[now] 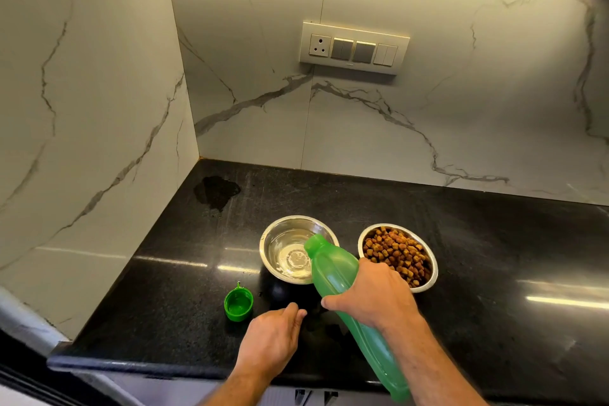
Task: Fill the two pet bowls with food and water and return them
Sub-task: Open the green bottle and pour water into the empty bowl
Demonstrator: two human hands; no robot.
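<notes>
While the green plastic bottle point(349, 303) is gripped round its middle by the right hand point(374, 298) and tipped neck-down over the steel water bowl point(298, 249), whose bottom is covered by clear water, the left hand point(273, 338) is held empty just above the counter with its fingers loosely curled. Both round, shiny bowls are set side by side on the polished black stone counter point(494, 257), the right bowl point(397, 257) heaped with brown kibble. The green cap point(238, 303) lies open side up left of the hands, a wet patch point(216, 191) is seen near the corner, and white veined marble walls point(99, 92) carry a switch panel point(354, 48).
</notes>
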